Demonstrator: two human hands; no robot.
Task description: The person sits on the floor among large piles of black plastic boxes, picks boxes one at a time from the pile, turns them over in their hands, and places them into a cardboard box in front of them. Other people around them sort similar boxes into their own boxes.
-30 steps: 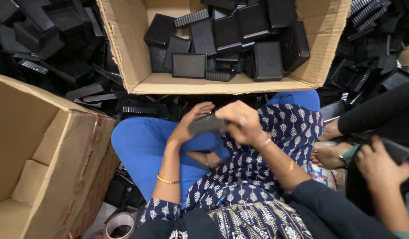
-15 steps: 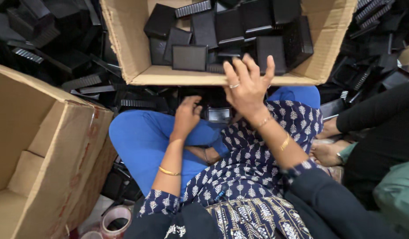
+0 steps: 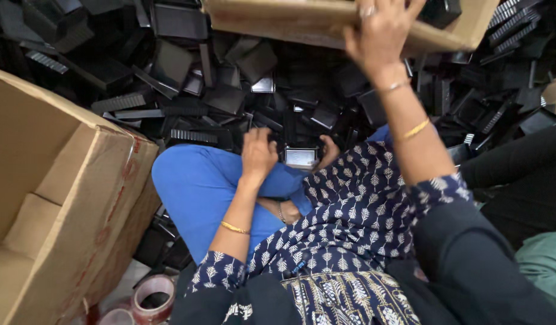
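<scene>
Gripped in the left hand is a small black part, the right hand spread on the cardboard box edge, heaps unsorted

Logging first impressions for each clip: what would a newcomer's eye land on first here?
The heap of black plastic parts across the floor, top of frame. Then the right hand stretched up to the cardboard box at the top edge, and the left hand at centre beside a small silver-faced piece on the lap.
</scene>
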